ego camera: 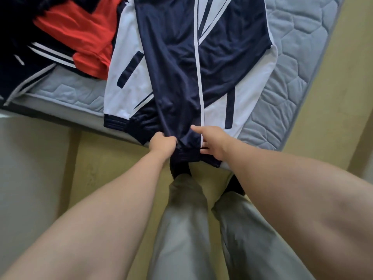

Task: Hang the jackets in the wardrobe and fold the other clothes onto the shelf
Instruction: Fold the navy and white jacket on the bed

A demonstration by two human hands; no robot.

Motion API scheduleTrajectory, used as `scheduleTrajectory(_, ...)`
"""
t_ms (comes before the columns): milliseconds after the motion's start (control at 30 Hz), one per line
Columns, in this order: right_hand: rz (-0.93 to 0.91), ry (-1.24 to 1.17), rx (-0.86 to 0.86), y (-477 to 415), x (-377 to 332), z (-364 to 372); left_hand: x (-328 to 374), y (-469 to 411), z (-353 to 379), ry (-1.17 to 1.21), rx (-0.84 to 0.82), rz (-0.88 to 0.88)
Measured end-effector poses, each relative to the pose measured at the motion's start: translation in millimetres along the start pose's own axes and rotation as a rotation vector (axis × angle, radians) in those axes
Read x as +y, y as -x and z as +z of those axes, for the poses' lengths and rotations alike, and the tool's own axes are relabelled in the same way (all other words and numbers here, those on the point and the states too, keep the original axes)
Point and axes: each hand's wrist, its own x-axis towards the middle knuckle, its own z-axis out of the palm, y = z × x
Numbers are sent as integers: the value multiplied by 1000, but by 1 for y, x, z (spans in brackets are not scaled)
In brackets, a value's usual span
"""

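Note:
A navy and white track jacket (pixel 181 63) lies spread flat on the mattress (pixel 298 63), front up, its white zip line running toward me and its ribbed hem hanging over the near edge. My left hand (pixel 162 143) grips a bunch of the navy fabric just above the hem. My right hand (pixel 212 142) holds the hem by the zip, with the forefinger stretched out over the cloth and the thumb underneath. A red garment (pixel 80 35) and a dark striped garment (pixel 30 57) lie in a heap at the left.
The grey quilted mattress sits low on a yellowish floor (pixel 333 138). My legs in grey trousers (pixel 181 229) and dark socks stand right at its near corner. A pale surface (pixel 30 168) shows at the left.

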Motion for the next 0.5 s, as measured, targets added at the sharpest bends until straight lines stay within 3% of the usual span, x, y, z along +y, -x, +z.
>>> scheduleTrajectory(233,-123,115,34,23,-2,-10,1,8,2,172,-92,7)
scheduleTrajectory(333,-196,231,168,22,3,-9,1,11,7,182,-153,14)
scheduleTrajectory(400,-229,378,298,20,7,-8,0,11,9,68,-102,43)
scheduleTrajectory(500,-243,483,435,17,18,-6,3,9,1,-215,101,149)
